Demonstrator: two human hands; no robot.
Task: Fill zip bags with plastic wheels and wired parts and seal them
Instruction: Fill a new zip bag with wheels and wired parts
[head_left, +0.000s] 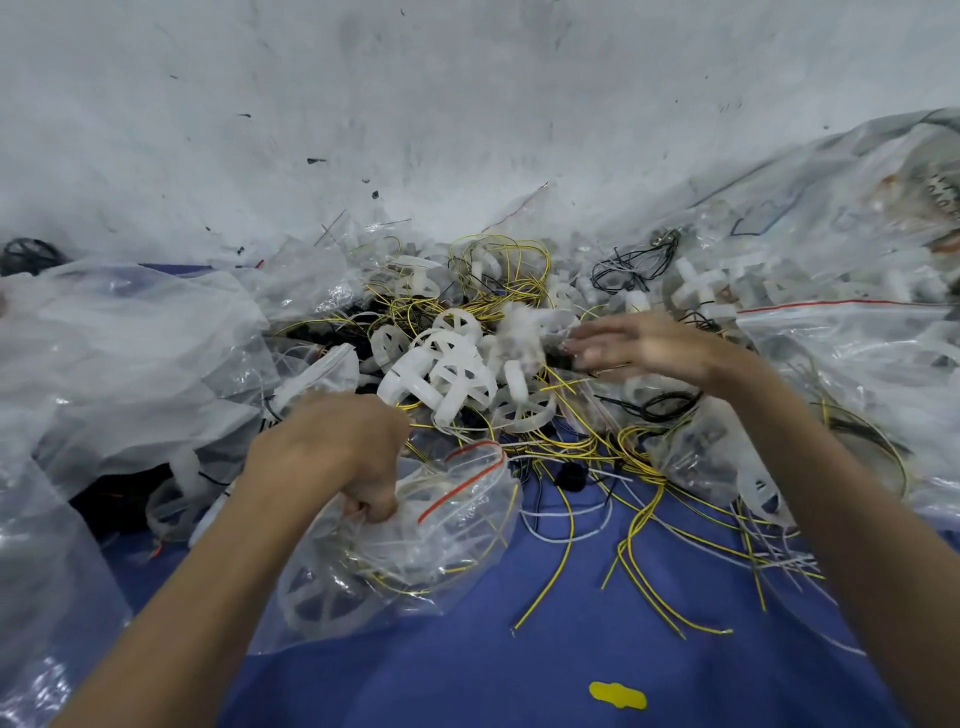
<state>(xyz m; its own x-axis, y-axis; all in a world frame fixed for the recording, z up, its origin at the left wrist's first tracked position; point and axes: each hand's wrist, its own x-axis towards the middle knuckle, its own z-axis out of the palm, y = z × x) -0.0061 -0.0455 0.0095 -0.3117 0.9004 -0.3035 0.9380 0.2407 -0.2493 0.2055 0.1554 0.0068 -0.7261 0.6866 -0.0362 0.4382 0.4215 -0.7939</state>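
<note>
My left hand (337, 457) grips the rim of a clear zip bag (415, 551) with a red seal line. The bag lies on the blue table and holds a white plastic wheel and yellow wires; its mouth faces the pile. My right hand (634, 348) is blurred, fingers stretched out flat, at the right edge of a heap of white plastic wheels (447, 364). Nothing shows in its fingers. Yellow, white and black wired parts (639, 499) are tangled through the heap and spread over the table.
A blue table (519, 665) with a yellow sticker (618, 695) fills the near side. Large clear plastic bags (114, 353) bulge at the left. Filled zip bags (852, 358) pile up at the right. A scuffed white wall (415, 114) stands behind.
</note>
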